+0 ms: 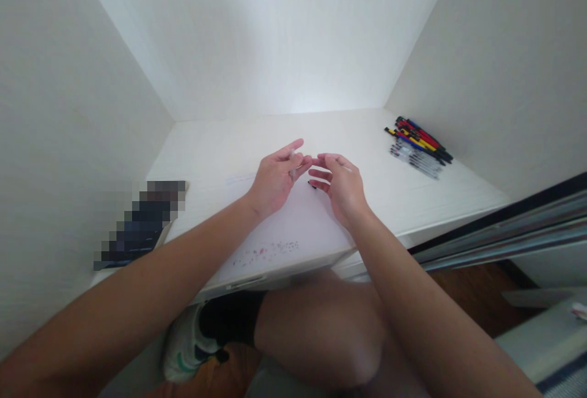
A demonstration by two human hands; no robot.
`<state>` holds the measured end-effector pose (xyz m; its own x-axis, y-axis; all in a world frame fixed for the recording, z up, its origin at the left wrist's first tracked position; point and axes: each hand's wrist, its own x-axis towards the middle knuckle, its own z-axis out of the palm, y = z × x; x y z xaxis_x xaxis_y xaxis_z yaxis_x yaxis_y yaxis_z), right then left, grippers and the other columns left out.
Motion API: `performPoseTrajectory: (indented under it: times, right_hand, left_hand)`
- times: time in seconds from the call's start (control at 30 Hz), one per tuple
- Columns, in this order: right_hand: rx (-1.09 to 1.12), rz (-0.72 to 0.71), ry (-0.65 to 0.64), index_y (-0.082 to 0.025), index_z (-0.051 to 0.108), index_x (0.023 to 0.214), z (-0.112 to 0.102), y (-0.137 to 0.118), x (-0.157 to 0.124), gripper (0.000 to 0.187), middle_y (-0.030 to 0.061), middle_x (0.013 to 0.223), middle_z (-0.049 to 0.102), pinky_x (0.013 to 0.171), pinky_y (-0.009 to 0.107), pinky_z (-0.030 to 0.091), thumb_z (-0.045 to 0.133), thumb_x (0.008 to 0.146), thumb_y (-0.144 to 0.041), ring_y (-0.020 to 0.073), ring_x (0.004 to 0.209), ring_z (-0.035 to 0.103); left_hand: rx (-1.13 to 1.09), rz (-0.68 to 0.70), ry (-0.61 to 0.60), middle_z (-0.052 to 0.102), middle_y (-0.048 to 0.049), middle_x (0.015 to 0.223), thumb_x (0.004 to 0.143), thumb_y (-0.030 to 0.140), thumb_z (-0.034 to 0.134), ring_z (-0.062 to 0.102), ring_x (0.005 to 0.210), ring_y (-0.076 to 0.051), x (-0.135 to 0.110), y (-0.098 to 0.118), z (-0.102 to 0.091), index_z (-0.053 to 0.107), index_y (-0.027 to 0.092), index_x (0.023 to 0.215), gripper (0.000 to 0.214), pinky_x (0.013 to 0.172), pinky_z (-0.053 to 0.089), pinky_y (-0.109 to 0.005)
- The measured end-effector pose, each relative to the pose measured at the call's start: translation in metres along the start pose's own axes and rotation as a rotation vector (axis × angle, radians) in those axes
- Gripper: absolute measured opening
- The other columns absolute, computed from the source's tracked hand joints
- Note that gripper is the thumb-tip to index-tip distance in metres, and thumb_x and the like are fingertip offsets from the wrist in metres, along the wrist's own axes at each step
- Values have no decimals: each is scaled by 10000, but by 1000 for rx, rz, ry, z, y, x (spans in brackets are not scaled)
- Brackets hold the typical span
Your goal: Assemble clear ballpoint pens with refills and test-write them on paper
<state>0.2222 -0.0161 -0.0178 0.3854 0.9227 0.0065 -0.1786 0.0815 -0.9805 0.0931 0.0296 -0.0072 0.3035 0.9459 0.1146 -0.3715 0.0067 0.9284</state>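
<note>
My left hand (275,181) pinches a small, slim whitish piece (292,154), which looks partly see-through; its kind cannot be made out. The left index finger points away from me. Close beside it is my right hand (343,187), thumb and forefinger brought together and the other fingers curled apart. The two hands' fingertips meet or nearly meet, and a tiny object between them would be hidden. Just below the right fingers shows a small black piece (312,184). Under both hands lies a white sheet of paper (293,224) with small dark and reddish marks along its near edge.
Pens with coloured and black barrels (422,139) lie bundled at the right, beside several clear pens (417,159). A pixelated dark object (147,221) sits at the left. Walls enclose the white desk (220,141) on three sides. My bent leg (316,331) is below its front edge.
</note>
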Motion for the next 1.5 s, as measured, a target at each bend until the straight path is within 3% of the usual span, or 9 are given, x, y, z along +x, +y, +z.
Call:
performPoseTrajectory:
  times: [0.2,0.33,0.53,0.7,0.8,0.93,1.03,1.23,1.5]
  right_hand:
    - [-28,10,2,-216,596,856,4,7,-2,184,51,909,711,701,314,602,707,851,-363,170,784,713]
    - [-112,-228,29,-238,541,816,13,12,-11,273,5,783,650,617,309,573,756,854,-403,165,706,687]
    - [-252,-467,55,-261,552,869,19,21,-19,279,23,889,709,763,379,583,799,853,-388,197,804,687]
    - [-230,-547,129,-263,529,895,13,25,-10,266,39,956,729,798,378,575,788,851,-312,204,861,701]
    - [-130,-575,127,-266,508,922,7,21,-3,257,49,1025,733,880,394,581,759,870,-279,219,1000,735]
    - [-64,-591,163,-267,495,903,0,13,5,236,40,1001,727,935,405,573,726,872,-228,214,1053,736]
    - [-38,-562,96,-261,517,889,-4,8,7,242,42,972,736,896,400,575,748,842,-209,209,987,740]
    - [-69,-467,-8,-261,510,860,-5,4,4,261,40,963,742,897,421,573,766,817,-234,205,918,731]
    - [-58,-407,47,-265,478,840,-10,5,11,301,25,908,704,817,409,578,775,787,-278,181,797,687]
  left_hand:
    - [2,2,-13,766,-87,1054,1016,280,596,696,1191,-239,3,-4,-2,686,220,1133,159,1033,551,-375]
    - [-19,57,-29,763,-92,1192,1039,357,565,724,1131,-235,-3,-4,2,579,248,1150,156,948,581,-382]
    - [-113,15,50,743,-87,1238,1022,334,573,722,1142,-229,-4,-6,4,465,260,1122,165,943,581,-407]
    - [-181,-14,63,737,-110,1174,985,358,651,711,1138,-229,-1,-8,5,538,207,1040,197,1001,553,-417]
    - [-125,-97,28,729,-111,1086,995,369,655,710,992,-181,-3,-7,6,606,169,930,216,931,565,-351]
    - [-122,-315,-45,686,-58,883,949,351,744,605,741,-107,-5,-5,5,679,145,917,219,764,552,-263]
    - [-185,-448,-111,638,-28,811,974,287,695,555,683,-87,-4,-4,3,686,145,927,150,704,528,-223]
    - [-35,-419,-225,505,7,698,1001,336,564,399,555,-108,2,-5,-3,671,202,964,176,525,404,-251]
    - [-85,-500,-313,480,2,668,984,385,540,378,534,-117,-6,-4,-4,660,199,890,240,538,380,-305]
